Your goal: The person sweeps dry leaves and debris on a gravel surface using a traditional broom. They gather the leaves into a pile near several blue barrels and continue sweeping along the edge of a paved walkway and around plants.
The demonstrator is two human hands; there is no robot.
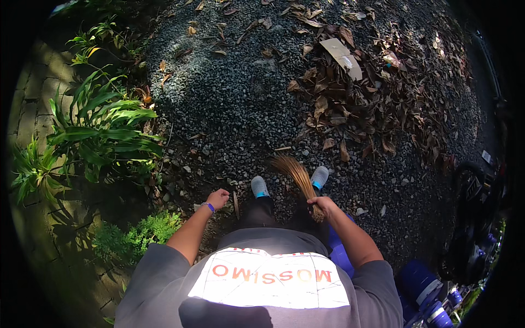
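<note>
My right hand [322,206] is closed around the bound end of a short stick broom [301,179] made of thin brown ribs. The bristles point forward and left, spreading over the gravel [233,106] beside my right shoe [320,177]. My left hand [218,198] hangs empty over the ground, fingers curled in, with a purple band on the wrist. Near it are a long thin dry piece [236,204] on the ground and my left shoe [259,186]. Ahead to the right spreads a heap of dry brown leaves [365,110], with a flat cardboard-like piece [341,58] on top.
Leafy green plants [102,131] border the gravel on the left, beside a paved path [35,90]. A low bush [151,231] grows near my left elbow. Blue containers [418,283] stand at the lower right, and a dark motorcycle-like object [471,221] is at the right edge.
</note>
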